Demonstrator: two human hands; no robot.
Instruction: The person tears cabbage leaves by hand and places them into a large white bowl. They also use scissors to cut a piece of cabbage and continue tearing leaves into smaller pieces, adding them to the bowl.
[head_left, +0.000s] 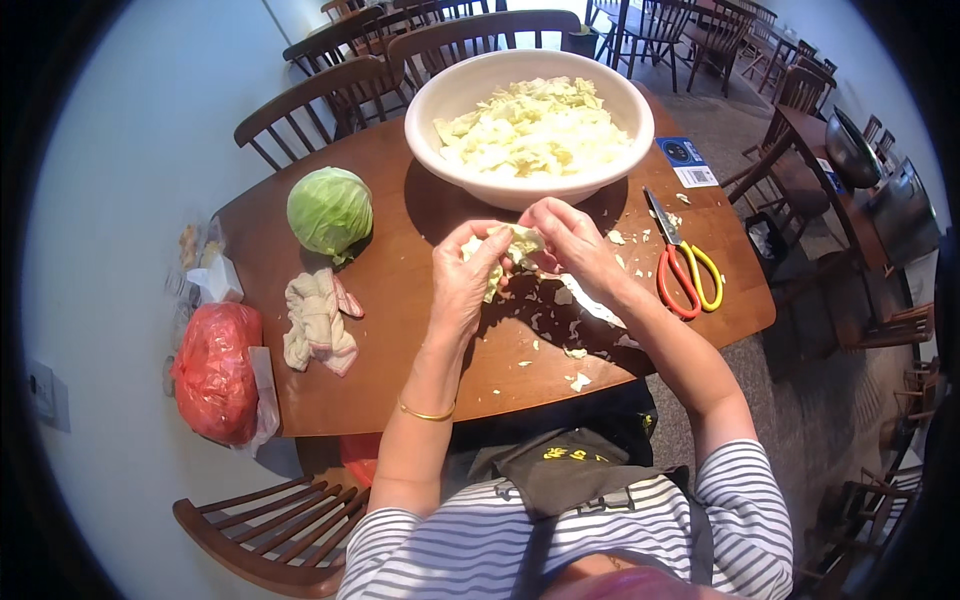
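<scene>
Both hands meet over the middle of the wooden table [400, 385], just on the near side of a big white basin [425, 135]. My left hand [466, 268] is closed on a pale piece of cabbage leaf [522, 240]. The fingers of my right hand [572, 245] pinch the same leaf from the other side. Torn cabbage [540, 125] is heaped inside the basin. A whole green cabbage [329, 212] sits to the left of my hands. Scissors [680, 260] with one red and one yellow handle lie on the right, blades pointing away.
A folded beige cloth [318, 318] lies near the cabbage. At the table's left edge stand a red plastic bag [218, 375] and a white tissue pack [215, 278]. Cabbage scraps [577, 352] litter the tabletop. Chairs surround the table; metal pots [900, 205] stand far right.
</scene>
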